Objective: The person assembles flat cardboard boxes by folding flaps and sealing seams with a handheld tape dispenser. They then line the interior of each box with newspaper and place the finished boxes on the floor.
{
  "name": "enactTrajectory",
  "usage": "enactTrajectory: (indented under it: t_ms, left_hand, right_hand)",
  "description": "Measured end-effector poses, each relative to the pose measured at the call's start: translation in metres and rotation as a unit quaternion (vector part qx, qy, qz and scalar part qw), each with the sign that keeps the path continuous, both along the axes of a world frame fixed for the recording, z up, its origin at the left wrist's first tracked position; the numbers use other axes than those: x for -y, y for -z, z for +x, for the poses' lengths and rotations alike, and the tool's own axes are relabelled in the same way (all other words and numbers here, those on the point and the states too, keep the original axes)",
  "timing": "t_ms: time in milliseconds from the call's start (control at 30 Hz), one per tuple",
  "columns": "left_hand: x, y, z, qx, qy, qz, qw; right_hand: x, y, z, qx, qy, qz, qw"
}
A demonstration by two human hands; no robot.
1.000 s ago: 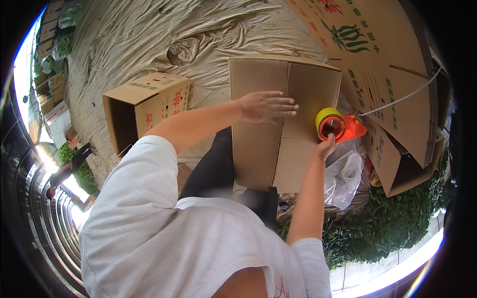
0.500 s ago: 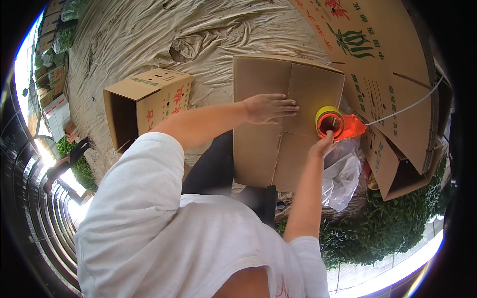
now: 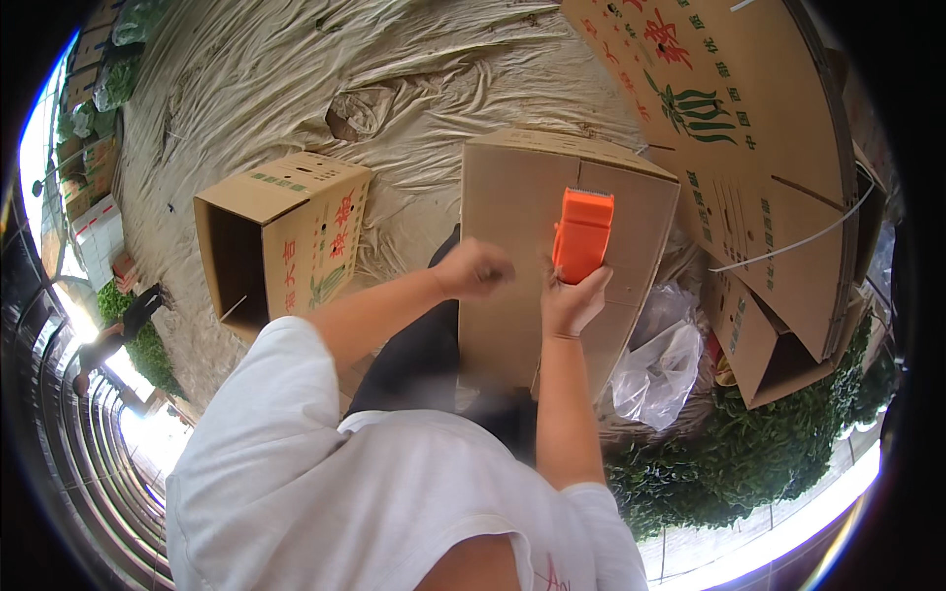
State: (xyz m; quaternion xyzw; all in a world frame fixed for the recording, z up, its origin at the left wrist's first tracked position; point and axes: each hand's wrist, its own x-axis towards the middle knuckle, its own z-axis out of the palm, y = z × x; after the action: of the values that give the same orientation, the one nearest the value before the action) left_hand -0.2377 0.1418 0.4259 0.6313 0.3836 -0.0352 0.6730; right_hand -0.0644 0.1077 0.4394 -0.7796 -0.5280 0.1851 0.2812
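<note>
Before me stands a closed cardboard box [image 3: 512, 197], its plain brown flaps turned up toward me. My right hand [image 3: 576, 300] grips an orange tape dispenser [image 3: 583, 236] over the box's flaps, its toothed edge pointing away from me. The yellow tape roll is hidden behind the dispenser's body at this angle. Over the box's left part is my left hand [image 3: 475, 268], its fingers curled in, with nothing visible in it. Whether that hand touches the cardboard I cannot tell.
An open cardboard box [image 3: 286, 231] lies on its side at left. Large printed cartons [image 3: 759, 148] lean at right, with a white strap [image 3: 798, 246] across them. Clear plastic film [image 3: 660, 369] and heaped green produce [image 3: 729, 453] lie near right. A wrinkled pale sheet [image 3: 434, 59] covers the ground.
My right hand has brought the tape dispenser left over the box and turned it upright. My left hand, flat on the box before, has drawn back toward me and curled its fingers.
</note>
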Motion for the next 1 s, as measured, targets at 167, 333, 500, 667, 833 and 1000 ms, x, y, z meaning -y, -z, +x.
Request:
enactTrajectory:
  t_ms: [167, 333, 500, 667, 833, 1000]
  left_hand:
    - [-0.083, -0.012, 0.013, 0.120, -0.498, -0.239, 0.825]
    - [-0.136, -0.016, 0.042, 0.038, -0.272, -0.259, 0.926]
    - [-0.144, -0.009, 0.058, -0.052, -0.204, -0.062, 0.976]
    - [-0.173, 0.001, 0.065, -0.119, -0.311, 0.038, 0.942]
    - [-0.211, 0.051, 0.059, -0.203, -0.285, 0.087, 0.933]
    - [-0.192, 0.107, 0.074, -0.247, -0.026, 0.113, 0.962]
  right_hand:
    - [0.012, 0.006, -0.001, -0.010, 0.008, -0.024, 1.000]
    - [0.009, 0.005, 0.001, -0.022, -0.010, -0.043, 0.999]
    - [0.005, -0.002, 0.001, -0.014, 0.002, -0.086, 0.996]
    - [0.016, -0.028, 0.004, 0.067, 0.012, -0.175, 0.982]
    - [0.035, -0.034, 0.004, 0.029, 0.020, -0.178, 0.983]
    - [0.030, -0.030, 0.003, 0.012, 0.032, -0.242, 0.970]
